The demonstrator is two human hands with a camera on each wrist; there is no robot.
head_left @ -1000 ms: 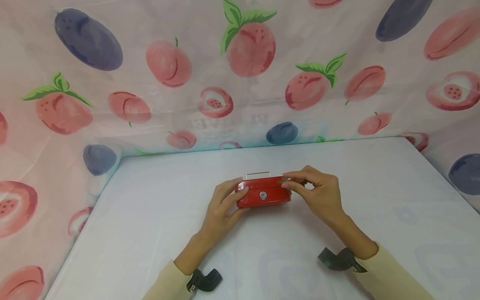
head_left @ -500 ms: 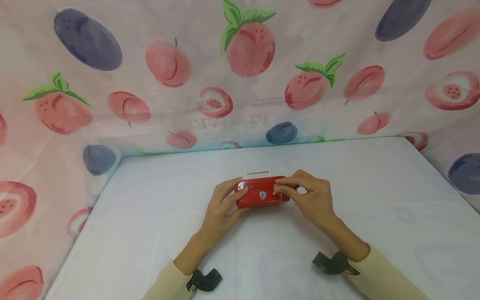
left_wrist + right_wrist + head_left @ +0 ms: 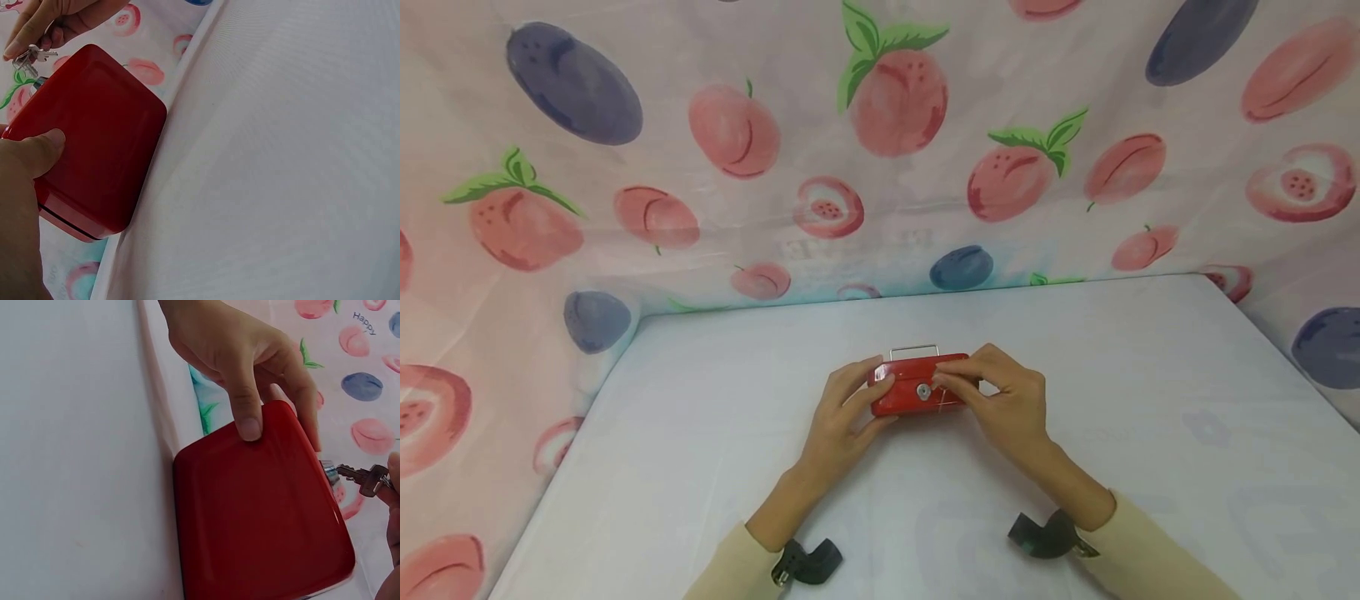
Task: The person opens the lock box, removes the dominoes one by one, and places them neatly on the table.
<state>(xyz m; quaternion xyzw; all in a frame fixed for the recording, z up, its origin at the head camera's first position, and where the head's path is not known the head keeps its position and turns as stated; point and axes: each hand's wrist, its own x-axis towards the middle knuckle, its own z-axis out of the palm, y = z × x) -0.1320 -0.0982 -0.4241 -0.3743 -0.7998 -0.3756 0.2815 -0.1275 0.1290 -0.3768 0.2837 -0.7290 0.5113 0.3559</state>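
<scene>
Right hand (image 3: 1011,404), pinching key (image 3: 373,480), moved nearer lock (image 3: 924,391); cloth (image 3: 362,386) reads "Happy".

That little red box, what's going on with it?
A person has the red box in hand: their left-hand grip holds one end, and their right-hand grip holds a key up to its silver lock. The lid is closed. The key's blade shows outside the lock; whether its tip touches is hard to tell.

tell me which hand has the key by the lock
The right hand: it holds the key whose tip is close to the lock, while the left hand grips the red box instead.
</scene>
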